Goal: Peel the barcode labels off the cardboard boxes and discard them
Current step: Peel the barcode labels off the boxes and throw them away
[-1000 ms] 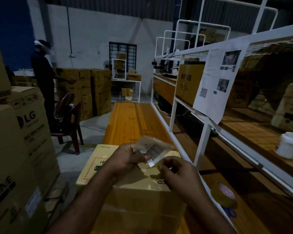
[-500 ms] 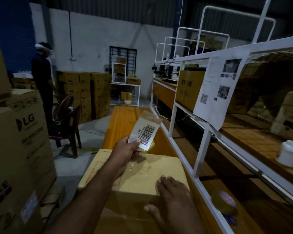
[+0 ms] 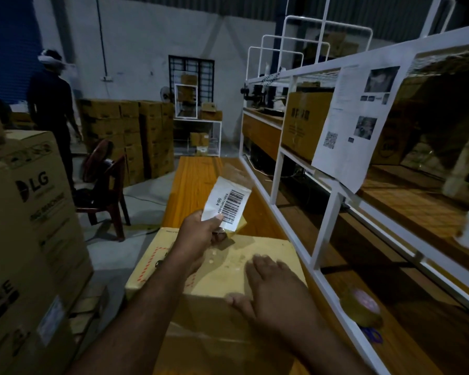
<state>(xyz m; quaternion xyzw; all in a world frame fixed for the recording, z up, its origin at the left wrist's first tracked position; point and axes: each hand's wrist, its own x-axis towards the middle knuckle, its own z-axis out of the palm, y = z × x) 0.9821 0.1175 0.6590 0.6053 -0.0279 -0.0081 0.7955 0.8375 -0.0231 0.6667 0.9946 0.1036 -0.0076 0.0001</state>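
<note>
The barcode label (image 3: 229, 203) was pinched by the fingers of the left hand (image 3: 198, 235) above the far edge of the cardboard box (image 3: 274, 246), on whose top the right hand (image 3: 275, 289) was laid flat, fingers straight.

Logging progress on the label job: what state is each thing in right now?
box: closed, on the bench.
label: off the box, held up, tape clinging.
left hand: pinches the label's lower end.
right hand: flat on the box top.
tape roll: lying on the lower shelf.
sheet: hanging from the rack.
</note>
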